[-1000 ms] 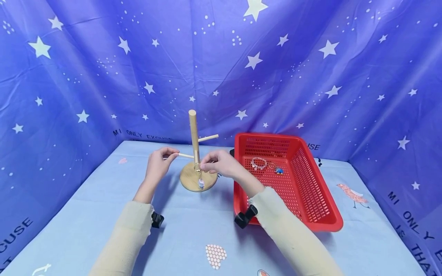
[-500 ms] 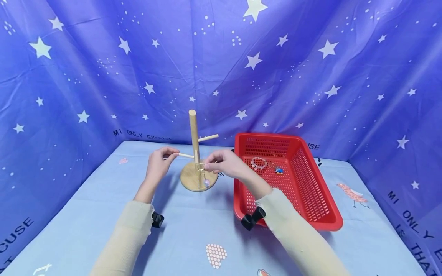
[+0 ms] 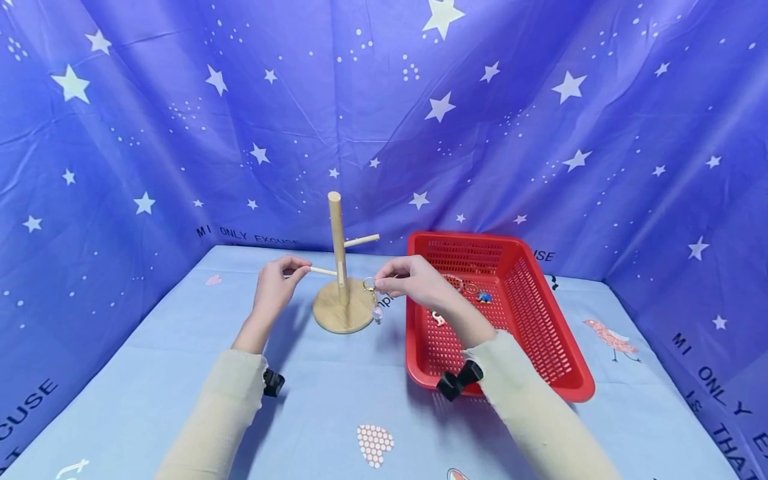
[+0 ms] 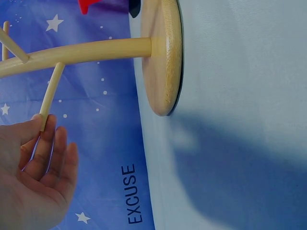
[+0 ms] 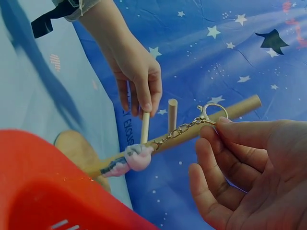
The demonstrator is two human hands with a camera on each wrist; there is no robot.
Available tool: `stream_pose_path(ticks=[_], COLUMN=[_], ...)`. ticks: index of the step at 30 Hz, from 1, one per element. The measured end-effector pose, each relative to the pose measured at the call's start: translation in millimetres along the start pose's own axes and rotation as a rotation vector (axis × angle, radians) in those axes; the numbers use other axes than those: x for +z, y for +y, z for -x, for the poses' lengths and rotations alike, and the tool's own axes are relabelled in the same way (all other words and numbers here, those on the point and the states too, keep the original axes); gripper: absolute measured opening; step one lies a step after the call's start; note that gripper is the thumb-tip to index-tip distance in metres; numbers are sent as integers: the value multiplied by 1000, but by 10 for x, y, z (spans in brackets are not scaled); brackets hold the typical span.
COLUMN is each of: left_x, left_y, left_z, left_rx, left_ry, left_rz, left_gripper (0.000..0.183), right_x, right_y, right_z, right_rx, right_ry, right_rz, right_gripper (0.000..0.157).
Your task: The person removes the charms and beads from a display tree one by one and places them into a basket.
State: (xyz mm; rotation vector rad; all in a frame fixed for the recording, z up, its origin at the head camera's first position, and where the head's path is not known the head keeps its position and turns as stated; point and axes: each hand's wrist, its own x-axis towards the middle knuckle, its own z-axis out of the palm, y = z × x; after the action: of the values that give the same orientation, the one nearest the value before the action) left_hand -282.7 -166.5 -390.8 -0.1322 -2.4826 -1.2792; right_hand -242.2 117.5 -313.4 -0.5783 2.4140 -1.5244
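A wooden stand [image 3: 337,233] with a round base and thin side pegs stands upright on the cloth. My left hand [image 3: 277,287] pinches the tip of its left peg [image 4: 50,98] between thumb and forefinger. To the right of the post, my right hand [image 3: 414,280] pinches the metal ring of a keychain [image 5: 180,130]. A short gold chain and a pink-and-grey charm [image 5: 136,158] hang from that ring, free of the stand's pegs in the head view. The charm dangles just past the right edge of the round base [image 3: 342,320].
A red perforated basket [image 3: 576,373] sits at the right, under my right forearm. In it lie a blue charm [image 3: 484,297], a small white-and-green charm [image 3: 439,318] and a beaded bracelet [image 3: 454,280], partly hidden by the hand. A starry blue curtain [image 3: 384,100] closes the back.
My right hand has moved right, away from the post, carrying the keychain from in front of the base to its right edge. The left hand stays on the peg.
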Motion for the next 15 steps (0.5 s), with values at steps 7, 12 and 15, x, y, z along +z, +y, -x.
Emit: stream_pose_path(ticks=[7, 12, 15], left_x=[-1, 3, -2], left_y=[18, 14, 15], left_z=[5, 4, 12], left_rx=[-1, 0, -1], left_ry=[-3, 0, -3], left_rz=[6, 7, 7], left_gripper=[19, 19, 19], right_x=[-116, -213, -274], right_y=[41, 92, 137], right_z=[51, 97, 120], right_rx=[19, 24, 35], right_ry=[21, 45, 65], right_rz=[-49, -66, -78], right_gripper=[15, 17, 19])
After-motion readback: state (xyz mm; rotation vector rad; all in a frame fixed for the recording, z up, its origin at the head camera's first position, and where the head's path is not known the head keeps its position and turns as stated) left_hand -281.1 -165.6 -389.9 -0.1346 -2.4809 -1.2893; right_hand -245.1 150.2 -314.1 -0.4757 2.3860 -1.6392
